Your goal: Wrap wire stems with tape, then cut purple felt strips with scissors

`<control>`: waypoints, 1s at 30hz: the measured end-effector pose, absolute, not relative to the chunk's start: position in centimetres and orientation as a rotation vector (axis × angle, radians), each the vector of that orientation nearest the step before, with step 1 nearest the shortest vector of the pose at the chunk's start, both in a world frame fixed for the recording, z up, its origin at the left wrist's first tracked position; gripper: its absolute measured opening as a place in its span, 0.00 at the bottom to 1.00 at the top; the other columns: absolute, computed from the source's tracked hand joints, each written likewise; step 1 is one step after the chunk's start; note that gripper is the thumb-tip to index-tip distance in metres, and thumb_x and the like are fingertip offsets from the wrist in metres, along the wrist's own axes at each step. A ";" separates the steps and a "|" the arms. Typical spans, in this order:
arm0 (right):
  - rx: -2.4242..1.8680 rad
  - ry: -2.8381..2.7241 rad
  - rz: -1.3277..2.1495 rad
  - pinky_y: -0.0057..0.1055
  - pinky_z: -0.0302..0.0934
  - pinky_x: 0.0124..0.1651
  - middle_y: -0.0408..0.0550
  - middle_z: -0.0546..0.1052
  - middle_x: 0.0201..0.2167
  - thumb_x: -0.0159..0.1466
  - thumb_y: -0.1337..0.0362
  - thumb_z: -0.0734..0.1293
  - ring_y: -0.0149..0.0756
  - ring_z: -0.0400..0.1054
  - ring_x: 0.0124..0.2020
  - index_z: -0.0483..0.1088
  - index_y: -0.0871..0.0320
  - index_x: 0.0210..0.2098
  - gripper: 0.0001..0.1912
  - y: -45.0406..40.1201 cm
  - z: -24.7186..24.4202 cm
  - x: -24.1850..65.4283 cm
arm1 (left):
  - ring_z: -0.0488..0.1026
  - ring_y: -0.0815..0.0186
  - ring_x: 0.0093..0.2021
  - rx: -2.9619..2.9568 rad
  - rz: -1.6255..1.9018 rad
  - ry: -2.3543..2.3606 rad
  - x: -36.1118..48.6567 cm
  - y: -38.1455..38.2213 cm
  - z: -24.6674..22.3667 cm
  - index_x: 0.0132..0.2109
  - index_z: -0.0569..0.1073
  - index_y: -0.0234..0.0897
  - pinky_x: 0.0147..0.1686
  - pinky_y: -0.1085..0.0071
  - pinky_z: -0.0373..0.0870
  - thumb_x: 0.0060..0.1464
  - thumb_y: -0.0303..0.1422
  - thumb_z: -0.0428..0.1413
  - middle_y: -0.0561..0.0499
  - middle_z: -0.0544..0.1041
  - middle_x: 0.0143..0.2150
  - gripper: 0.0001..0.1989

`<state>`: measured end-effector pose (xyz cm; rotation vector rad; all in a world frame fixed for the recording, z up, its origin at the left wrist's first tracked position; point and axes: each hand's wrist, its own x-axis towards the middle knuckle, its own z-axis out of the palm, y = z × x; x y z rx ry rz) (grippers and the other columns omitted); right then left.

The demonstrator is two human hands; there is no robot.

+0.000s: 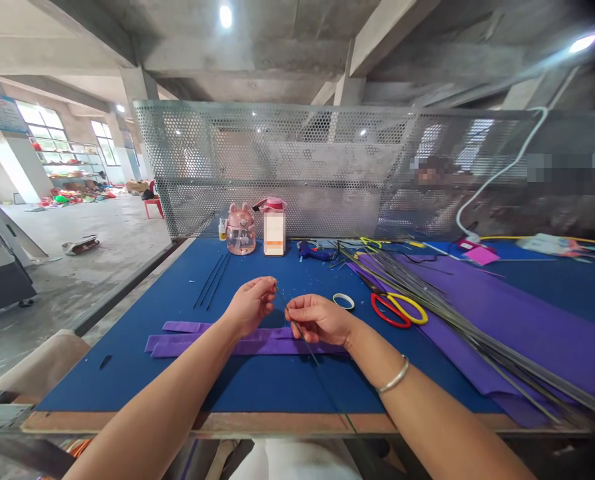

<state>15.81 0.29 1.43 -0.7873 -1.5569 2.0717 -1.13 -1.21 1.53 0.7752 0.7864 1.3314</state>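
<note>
"What do those hands have between them?"

"One thin green stem (316,362). The left hand (252,305) pinches it near its upper end, and the right hand (321,319), the one with a bracelet (395,376) above the wrist, nips it a little lower."

"So the fingers are narrow on both sides?"

"Yes, thumb against fingertips on each. The rest of the stem slants down toward the near edge of the table, where it blurs."

"Is it touching those purple strips (197,344)?"

"I can't tell from here. They lie flat on the blue tabletop (172,293), partly hidden by the hands and forearms."

"I see three dark rods (211,283) over on the left."

"Side by side, beyond the strips. Past the right hand there's a pale ring (346,308), then scissors (391,299) with one red loop and one yellow. Near them a long bundle of thin rods (460,319) lies across a purple sheet (517,307)."

"And at the back?"

"A pink bottle (241,230), a phone (274,233) standing upright beside it, and a blue glue gun (318,253), with a perforated metal screen (297,147) behind them all."
</note>
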 end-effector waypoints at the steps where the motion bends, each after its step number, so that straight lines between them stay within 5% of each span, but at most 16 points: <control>1: -0.773 -1.554 2.088 0.15 0.53 0.11 0.45 0.75 0.16 0.50 0.58 0.72 0.22 0.62 0.11 0.68 0.63 0.26 0.14 0.2 1.5 15.8 | 0.63 0.79 0.21 0.774 1.329 0.767 -1.1 -1.2 1.6 0.31 0.72 0.31 0.17 0.84 0.61 0.42 0.30 0.62 0.56 0.67 0.24 0.09; 7: -0.750 -1.532 2.071 0.15 0.53 0.11 0.43 0.75 0.15 0.52 0.58 0.71 0.21 0.61 0.10 0.68 0.63 0.27 0.14 0.5 1.2 16.1 | 0.66 0.76 0.22 0.705 1.299 0.666 -1.3 -1.3 1.9 0.32 0.71 0.32 0.20 0.80 0.65 0.47 0.35 0.60 0.55 0.68 0.26 0.09; 17: -0.709 -1.552 2.099 0.15 0.54 0.12 0.43 0.75 0.16 0.52 0.59 0.71 0.22 0.62 0.10 0.67 0.63 0.27 0.13 0.4 1.3 16.0 | 0.65 0.78 0.23 0.744 1.328 0.711 -1.4 -1.1 1.6 0.34 0.75 0.33 0.23 0.80 0.64 0.40 0.32 0.66 0.54 0.72 0.29 0.13; 30: -0.690 -1.546 2.123 0.15 0.54 0.12 0.43 0.75 0.17 0.53 0.59 0.71 0.21 0.62 0.10 0.68 0.63 0.28 0.13 0.5 1.0 16.0 | 0.76 0.68 0.36 0.735 1.374 0.770 -1.3 -1.3 2.0 0.56 0.65 0.39 0.31 0.76 0.68 0.48 0.24 0.60 0.50 0.78 0.34 0.28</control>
